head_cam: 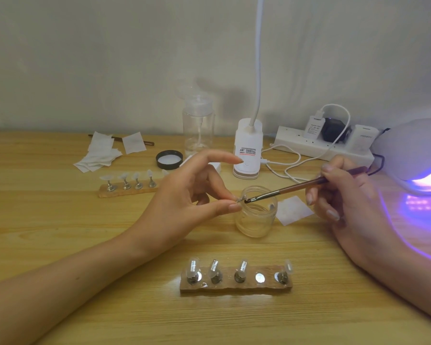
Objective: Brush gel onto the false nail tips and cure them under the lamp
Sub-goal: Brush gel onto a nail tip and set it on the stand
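Nearest, a wooden stand (234, 289) carries four mounted tips (194, 266), one magnet (259, 278) bare. Far right glows the curing lamp (408, 150). At the gel jar (255, 221), the right hand (346, 195) grips the brush (296, 186), its bristles touching the nail tip (240, 198) pinched by the left hand (192, 195). Featherlight, flimsy, probably slick once coated: best held by its metal stem.

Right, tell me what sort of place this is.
Probably a home nail-art desk rather than a salon: a curing lamp glows violet on a wooden table, a rack holds false tips, and a gel jar stands open.
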A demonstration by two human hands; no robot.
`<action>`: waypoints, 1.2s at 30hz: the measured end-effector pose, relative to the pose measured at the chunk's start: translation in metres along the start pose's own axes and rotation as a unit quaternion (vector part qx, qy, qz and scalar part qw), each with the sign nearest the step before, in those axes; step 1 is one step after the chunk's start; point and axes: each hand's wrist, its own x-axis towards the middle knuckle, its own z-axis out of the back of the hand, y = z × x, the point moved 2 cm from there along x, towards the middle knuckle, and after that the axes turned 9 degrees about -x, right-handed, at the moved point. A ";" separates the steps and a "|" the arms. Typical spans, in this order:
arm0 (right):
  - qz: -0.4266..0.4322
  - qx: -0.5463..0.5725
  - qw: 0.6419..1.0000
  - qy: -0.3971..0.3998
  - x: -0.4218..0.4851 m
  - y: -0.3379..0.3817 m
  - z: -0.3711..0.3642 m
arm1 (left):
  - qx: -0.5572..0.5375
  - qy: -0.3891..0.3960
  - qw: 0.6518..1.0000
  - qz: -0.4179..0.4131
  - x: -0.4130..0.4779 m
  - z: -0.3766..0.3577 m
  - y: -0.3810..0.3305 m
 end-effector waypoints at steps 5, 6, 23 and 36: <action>0.015 0.033 0.999 0.001 -0.001 0.002 0.000 | -0.004 0.000 1.000 -0.001 0.000 0.000 0.001; 0.016 0.032 0.999 0.009 -0.001 0.002 0.000 | -0.002 0.000 1.000 -0.002 0.000 0.000 0.001; 0.021 0.013 0.999 0.028 -0.001 0.002 -0.001 | 0.026 0.006 0.999 -0.034 -0.001 0.001 0.003; 0.026 0.028 0.999 0.021 -0.002 0.003 -0.002 | 0.037 0.010 0.998 -0.044 0.000 0.001 0.003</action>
